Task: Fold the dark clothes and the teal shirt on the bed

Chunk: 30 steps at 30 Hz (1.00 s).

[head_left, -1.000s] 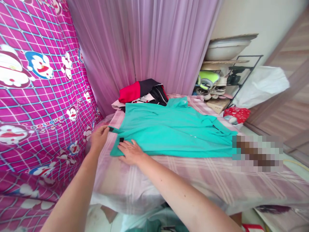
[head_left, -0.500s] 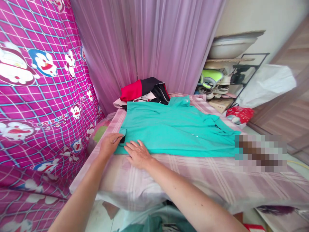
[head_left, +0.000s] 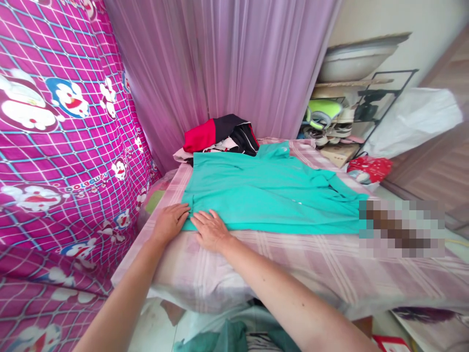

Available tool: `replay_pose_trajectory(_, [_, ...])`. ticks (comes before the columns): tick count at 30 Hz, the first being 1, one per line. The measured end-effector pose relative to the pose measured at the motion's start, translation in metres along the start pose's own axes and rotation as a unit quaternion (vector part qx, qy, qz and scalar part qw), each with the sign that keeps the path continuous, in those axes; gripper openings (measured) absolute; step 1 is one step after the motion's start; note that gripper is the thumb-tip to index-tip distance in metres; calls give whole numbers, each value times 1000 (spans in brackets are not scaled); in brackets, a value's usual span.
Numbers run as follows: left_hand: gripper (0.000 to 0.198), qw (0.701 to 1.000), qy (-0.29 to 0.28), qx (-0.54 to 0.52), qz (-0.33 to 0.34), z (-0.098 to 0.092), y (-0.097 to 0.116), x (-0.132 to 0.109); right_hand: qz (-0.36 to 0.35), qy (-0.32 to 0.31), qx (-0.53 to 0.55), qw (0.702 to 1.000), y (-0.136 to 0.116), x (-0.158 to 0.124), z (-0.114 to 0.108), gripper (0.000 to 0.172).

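Observation:
A teal short-sleeved shirt [head_left: 256,190] lies spread sideways across a pink checked cloth [head_left: 278,264], its hem toward the left. My left hand [head_left: 171,222] rests at the near corner of the hem, fingers stretched out and lying on the fabric's edge. Close beside it, my right hand [head_left: 211,231] lies flat on the shirt's near side with fingers extended. Neither hand grips the cloth. What lies beneath the fingers is hidden.
Behind the shirt is a pile of red, black and white clothes [head_left: 220,136] against a purple curtain [head_left: 234,63]. A pink patterned drape [head_left: 73,161] hangs at the left. At the right stands a shoe rack [head_left: 384,115] beside a white bag [head_left: 414,122].
My left hand has let go of the lifted hem corner and laid it flat, hiding the dark patch that showed there. My right hand has stayed nearly in place.

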<state>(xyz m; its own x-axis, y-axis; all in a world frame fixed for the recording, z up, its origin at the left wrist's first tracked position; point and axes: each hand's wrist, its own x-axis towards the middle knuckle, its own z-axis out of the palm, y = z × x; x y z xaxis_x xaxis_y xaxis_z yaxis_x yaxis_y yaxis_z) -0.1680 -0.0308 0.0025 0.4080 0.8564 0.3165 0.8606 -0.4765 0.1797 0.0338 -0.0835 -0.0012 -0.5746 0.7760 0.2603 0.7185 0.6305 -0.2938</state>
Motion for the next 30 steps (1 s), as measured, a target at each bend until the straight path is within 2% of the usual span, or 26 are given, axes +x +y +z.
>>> replay_pose_trajectory(4, [37,999,-28,13,-41,0,0,6,27,32,-13,999,2,-4,1,48])
replay_pose_trajectory(8, [39,997,-40,-4,-62,-11,-7,26,39,36,-21,998,4,-11,-1,45])
replay_pose_trajectory(11, [43,997,3,-5,-77,-14,-9,43,45,29,-17,998,5,-16,-4,46])
replay_pose_trajectory(13, [46,997,25,0,-75,-6,-4,48,47,28,-17,998,5,-18,-6,45])
replay_pose_trajectory(14, [49,997,14,7,-77,1,1,49,48,28,-17,998,4,-18,-6,44])
replay_pose_trajectory(17, [56,992,-65,41,-104,21,15,45,48,26,-21,998,3,-19,-8,44])
replay_pose_trajectory(20, [58,987,-103,61,-112,27,20,41,48,22,-22,998,6,-23,-12,45])
replay_pose_trajectory(24, [58,989,-59,63,-124,19,18,43,65,40,-27,997,21,-38,-25,45])
replay_pose_trajectory(27, [60,989,-8,76,-126,23,26,41,97,51,-46,993,39,-54,-40,44])
replay_pose_trajectory(30, [64,988,-36,86,-124,34,37,38,153,46,-66,985,60,-71,-56,45])
